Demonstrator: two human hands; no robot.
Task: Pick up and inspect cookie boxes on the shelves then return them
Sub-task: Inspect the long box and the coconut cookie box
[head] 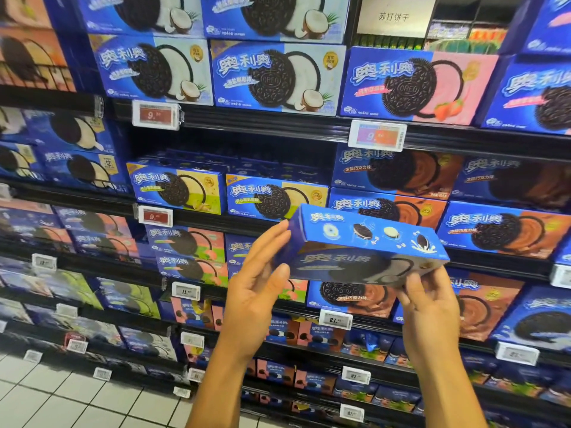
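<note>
Mid-inspection: Oreo box is off the shelf, held tilted in front of the chocolate-flavour boxes, top panel facing up. Left hand has straight fingers pressed against the box's left end. Right hand supports the right end from below, fingers curled under it. Return to the shelf not yet done; other boxes untouched.

- Held cookie box: glossy printed cardboard, smooth.
- Shelf edge: dark, matt metal.
- Price tags: clear shiny plastic.
- Floor: pale glazed tiles.
</note>
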